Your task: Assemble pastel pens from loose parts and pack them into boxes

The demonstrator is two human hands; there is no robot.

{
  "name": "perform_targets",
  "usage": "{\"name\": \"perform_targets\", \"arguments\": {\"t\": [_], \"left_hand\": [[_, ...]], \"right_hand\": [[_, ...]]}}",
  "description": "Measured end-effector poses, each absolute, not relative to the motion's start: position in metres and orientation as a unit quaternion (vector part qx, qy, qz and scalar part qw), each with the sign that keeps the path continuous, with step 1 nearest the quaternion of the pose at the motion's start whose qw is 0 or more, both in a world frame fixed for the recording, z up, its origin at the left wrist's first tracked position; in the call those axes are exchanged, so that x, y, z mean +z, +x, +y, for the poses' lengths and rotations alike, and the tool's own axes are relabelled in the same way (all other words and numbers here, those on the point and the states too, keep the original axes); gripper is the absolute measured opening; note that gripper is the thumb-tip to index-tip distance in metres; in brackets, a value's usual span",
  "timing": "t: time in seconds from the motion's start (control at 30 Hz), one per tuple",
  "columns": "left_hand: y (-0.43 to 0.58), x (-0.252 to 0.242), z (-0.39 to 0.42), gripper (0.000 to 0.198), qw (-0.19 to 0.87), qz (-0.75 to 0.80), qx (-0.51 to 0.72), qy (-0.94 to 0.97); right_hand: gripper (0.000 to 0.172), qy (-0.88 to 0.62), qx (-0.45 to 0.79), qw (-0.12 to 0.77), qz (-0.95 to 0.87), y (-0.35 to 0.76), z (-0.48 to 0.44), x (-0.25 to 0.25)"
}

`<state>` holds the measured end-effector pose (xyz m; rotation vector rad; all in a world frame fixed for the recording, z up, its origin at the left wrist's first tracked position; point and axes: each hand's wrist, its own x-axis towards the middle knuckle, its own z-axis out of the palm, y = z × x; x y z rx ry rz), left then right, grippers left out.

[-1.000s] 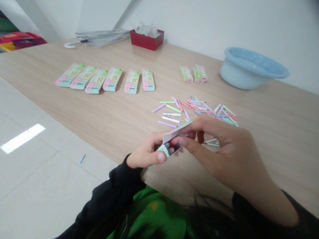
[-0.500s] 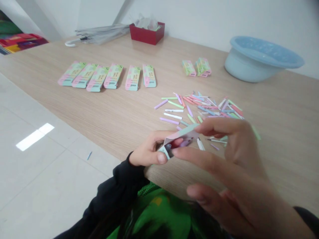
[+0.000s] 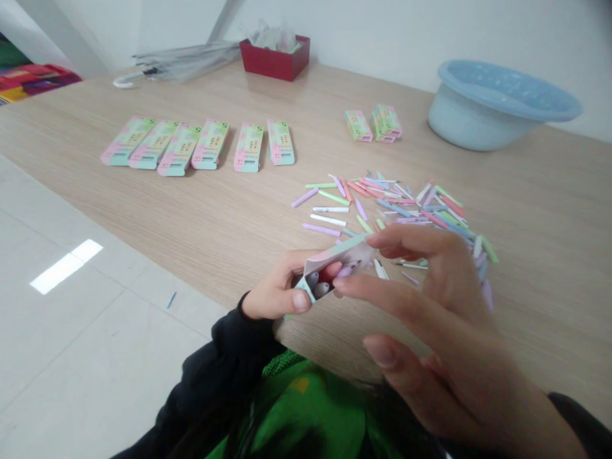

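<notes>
Head view: two bare hands on one small open carton at the near table edge.

Item 1, small open carton (image 3: 335, 264), pastel, held above the near edge of the wooden table (image 3: 215, 223); coloured stick ends show in its open mouth. Left hand (image 3: 277, 290) curls around the carton's near end, thumb pressed on its corner. Right hand (image 3: 430, 299) has fingers loosely spread, forefinger tip on the carton's top flap, another fingertip at its mouth. Just beyond the carton: scattered pastel sticks (image 3: 396, 207). Farther left: row of six flat packs (image 3: 196, 145). Farther still: three small packs (image 3: 375, 124), blue basin (image 3: 497, 105), red box (image 3: 275, 57).
</notes>
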<state>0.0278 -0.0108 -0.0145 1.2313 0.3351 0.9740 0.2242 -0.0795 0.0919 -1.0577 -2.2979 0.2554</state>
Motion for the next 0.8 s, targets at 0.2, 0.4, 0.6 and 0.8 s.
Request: {"name": "perform_targets", "arguments": {"t": [0.2,0.4,0.6,0.8], "left_hand": [[0.026,-0.014,-0.008,0.055,0.690,0.155,0.415,0.573],[0.027,-0.012,-0.002,0.048,0.720,0.068,0.397,0.565],[0.028,-0.014,-0.006,0.046,0.706,0.076,0.411,0.572],[0.029,-0.011,-0.001,0.046,0.684,0.058,0.406,0.604]], "right_hand": [[0.031,-0.405,0.079,0.276,-0.868,0.222,-0.082,0.089],[0.037,-0.451,0.075,0.317,-0.831,0.231,-0.080,0.089],[0.036,-0.434,0.059,0.281,-0.854,0.226,-0.076,0.085],[0.036,-0.454,0.072,0.323,-0.827,0.231,-0.080,0.080]]}}
